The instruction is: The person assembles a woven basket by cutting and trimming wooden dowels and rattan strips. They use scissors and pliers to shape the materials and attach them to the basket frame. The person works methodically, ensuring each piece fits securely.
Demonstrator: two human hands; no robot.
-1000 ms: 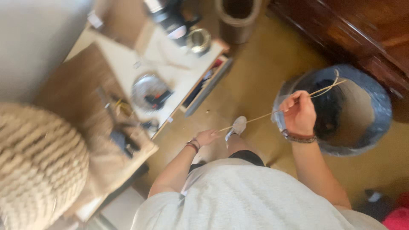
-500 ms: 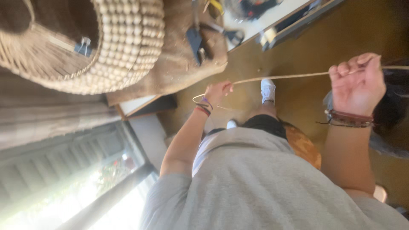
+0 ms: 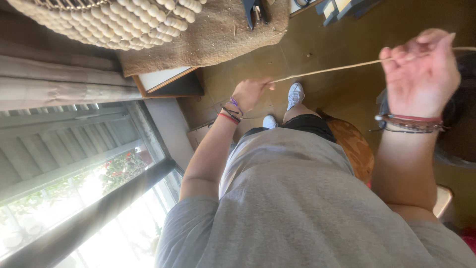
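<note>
1. Just one view here, a camera on the person's head, tipped steeply down along their own body.
2. It's close: the grey shirt (image 3: 307, 208) fills the bottom middle, with the white sneakers (image 3: 296, 94) on the brown floor (image 3: 337, 44) further out.
3. The frame sits rolled, so the window (image 3: 74, 198) slants across the lower left.
4. The desk's near edge (image 3: 163, 79) only clips the top.

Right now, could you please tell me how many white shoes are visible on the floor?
2: one white shoe beside the left hand, under the taut cord; another nearer the body, partly hidden by clothing.
</note>
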